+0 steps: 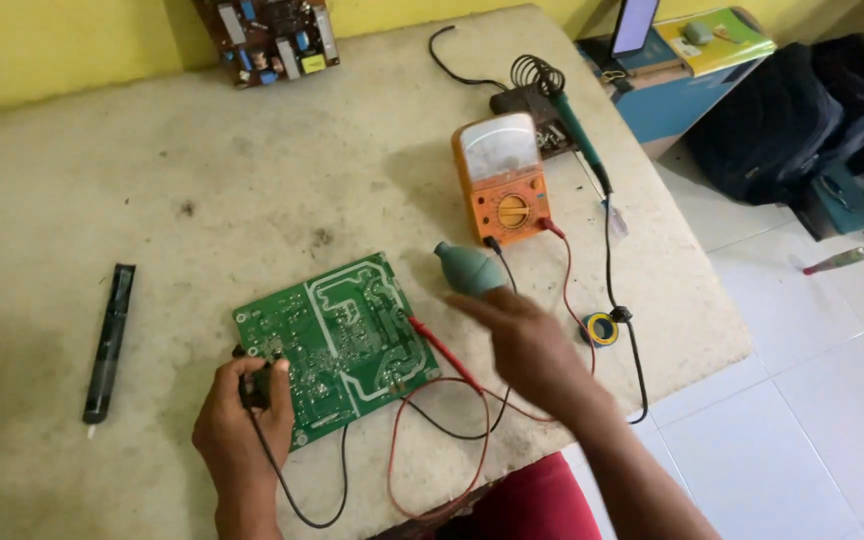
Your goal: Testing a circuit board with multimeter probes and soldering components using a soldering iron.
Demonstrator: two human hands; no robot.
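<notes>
Our left hand point(242, 425) pinches the black probe point(255, 388) against the green board's point(337, 345) near-left edge; it could skid and bridge joints. Our right hand point(522, 345), open and holding nothing, hovers blurred over the red probe point(442, 350) lying on the board, and could snag its lead and shift the board.

A worn bench point(202, 170) carries a green board point(337, 345) near its front edge, an orange meter point(502, 180) toward the right edge, and a black pen point(109, 340) at left.
</notes>
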